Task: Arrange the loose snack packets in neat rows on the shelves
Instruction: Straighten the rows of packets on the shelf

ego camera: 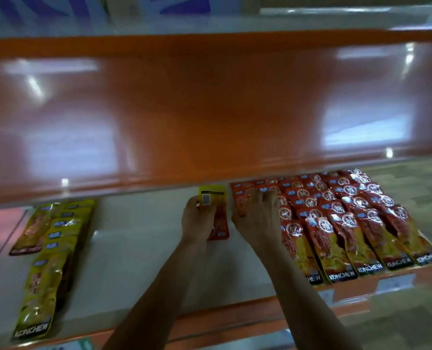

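My left hand point(198, 219) grips a small stack of snack packets point(216, 210), a yellow one with a barcode on top and a red one below, held over the middle of the white shelf point(139, 251). My right hand point(259, 218) rests with curled fingers on the left edge of the red packets point(348, 218), which lie in overlapping rows on the shelf's right side. Whether it pinches a packet is hidden by the fingers. Yellow packets point(51, 251) lie in overlapping rows at the shelf's left.
A glossy orange shelf point(209, 109) juts out just above the hands and hides the back of the lower shelf. An orange front rail with price tags point(394, 282) runs along the lower shelf's edge. Grey floor shows at right.
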Motion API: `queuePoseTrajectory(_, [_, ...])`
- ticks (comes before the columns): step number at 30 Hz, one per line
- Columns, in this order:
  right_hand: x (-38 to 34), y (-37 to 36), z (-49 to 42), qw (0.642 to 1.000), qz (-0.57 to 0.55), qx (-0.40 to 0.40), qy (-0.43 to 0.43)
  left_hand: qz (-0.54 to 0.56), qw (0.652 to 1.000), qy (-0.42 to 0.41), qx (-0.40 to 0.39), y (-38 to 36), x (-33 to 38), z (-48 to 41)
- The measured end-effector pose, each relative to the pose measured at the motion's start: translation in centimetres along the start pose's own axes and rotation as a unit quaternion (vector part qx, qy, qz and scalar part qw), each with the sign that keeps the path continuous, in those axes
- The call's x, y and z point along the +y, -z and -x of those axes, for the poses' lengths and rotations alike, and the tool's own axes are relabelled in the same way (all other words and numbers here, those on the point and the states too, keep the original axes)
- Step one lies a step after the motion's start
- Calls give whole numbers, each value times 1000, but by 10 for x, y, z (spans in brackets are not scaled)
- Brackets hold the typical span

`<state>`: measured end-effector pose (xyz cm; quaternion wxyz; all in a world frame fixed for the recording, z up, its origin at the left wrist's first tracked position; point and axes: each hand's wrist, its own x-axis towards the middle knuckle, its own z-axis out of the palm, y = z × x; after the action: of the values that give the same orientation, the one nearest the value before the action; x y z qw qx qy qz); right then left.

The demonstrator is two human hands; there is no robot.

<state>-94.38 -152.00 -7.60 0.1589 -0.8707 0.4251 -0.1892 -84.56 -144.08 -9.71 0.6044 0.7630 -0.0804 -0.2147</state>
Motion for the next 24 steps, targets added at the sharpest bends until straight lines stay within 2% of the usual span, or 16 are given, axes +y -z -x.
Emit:
queuePoseTrajectory(2, [0,-3,0,998,53,20,4,-8,1000,-8,7,0,-1,0])
queuePoseTrajectory(5, [-1,-4,1,996,75,42,-10,-22,999,-22,13,2,-2,1])
queuePoseTrajectory(13, [3,-9,4,997,81,15,-9,-20,999,-31,7,1,-5,10])
queuePoseTrajectory(20, [4,-12,7,994,106,0,-19,-84,993,-87,-4,3,-3,15])
queuePoseTrajectory(24, [4,-8,7,996,92,-3,-18,-76,989,-129,-9,5,0,21])
